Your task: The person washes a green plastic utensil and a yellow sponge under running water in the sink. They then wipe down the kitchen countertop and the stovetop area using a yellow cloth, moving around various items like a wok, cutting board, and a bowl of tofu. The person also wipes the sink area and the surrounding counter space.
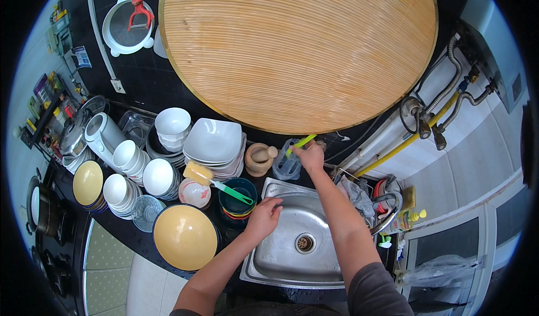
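Observation:
My right hand [310, 156] reaches past the sink to the back of the counter. Its fingers grip a lime-green plastic handle [302, 143], whose lower end sits at a clear plastic holder [287, 165]. The rest of that green utensil is hard to make out. Over the left rim of the stainless-steel sink [290, 248], my left hand [265, 219] is empty, its fingers loosely bent and slightly apart. Beside it stands a stack of dark green bowls [238, 189]. A green-handled sponge brush [236, 193] lies across that stack. A wooden mortar with pestle [257, 160] is left of the holder.
White bowls [158, 177], square plates [212, 141] and a large yellow bowl [185, 238] crowd the counter at left. A big round slatted board [299, 54] leans at the back. The faucet [389, 215], a dish-soap bottle [404, 221] and a grey cloth [356, 196] are right.

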`<state>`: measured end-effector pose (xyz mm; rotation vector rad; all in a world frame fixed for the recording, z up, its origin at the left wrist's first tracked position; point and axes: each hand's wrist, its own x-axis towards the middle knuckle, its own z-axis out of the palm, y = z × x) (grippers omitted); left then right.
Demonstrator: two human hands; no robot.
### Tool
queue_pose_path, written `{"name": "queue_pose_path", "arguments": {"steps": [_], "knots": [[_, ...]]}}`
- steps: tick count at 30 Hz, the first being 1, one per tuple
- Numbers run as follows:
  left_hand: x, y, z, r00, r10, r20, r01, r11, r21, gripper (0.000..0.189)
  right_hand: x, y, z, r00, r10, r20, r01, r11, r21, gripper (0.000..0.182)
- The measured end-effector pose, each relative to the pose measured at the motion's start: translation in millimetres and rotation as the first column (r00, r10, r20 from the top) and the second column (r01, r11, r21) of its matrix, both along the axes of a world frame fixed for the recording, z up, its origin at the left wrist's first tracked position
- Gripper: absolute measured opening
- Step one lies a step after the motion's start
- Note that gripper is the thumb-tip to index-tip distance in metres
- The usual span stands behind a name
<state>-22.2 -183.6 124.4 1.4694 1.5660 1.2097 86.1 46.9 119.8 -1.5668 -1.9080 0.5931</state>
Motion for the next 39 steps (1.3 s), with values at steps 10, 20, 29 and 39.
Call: {"name": "queue_pose_path", "arguments": {"steps": [10, 20, 29, 39], "knots": [[0, 1, -4, 1.000, 0.006, 0.010, -0.006, 1.000, 0.001, 0.023, -4, -8, -13, 0.993, -0.017, 0.114, -0.005, 0.982, 0.188, 0.091], [2, -6, -11, 1.000, 0.005, 0.009, -0.005, 1.000, -0.022, 0.025, 7, -40, 9, 0.961, 0.144, 0.235, -0.232, 0.882, 0.409, 0.065], [-7, -31, -9, 0.991, 0.134, -0.030, -0.126, 0.976, 0.177, 0.019, -15, -94, 32, 0.931, 0.364, 0.017, -0.323, 0.803, 0.501, 0.022], [-34, -64, -4, 0.880, 0.461, -0.116, -0.441, 0.883, 0.160, 0.020, -93, -162, 8, 0.637, 0.643, 0.426, -0.756, 0.630, 0.178, 0.022]]}}
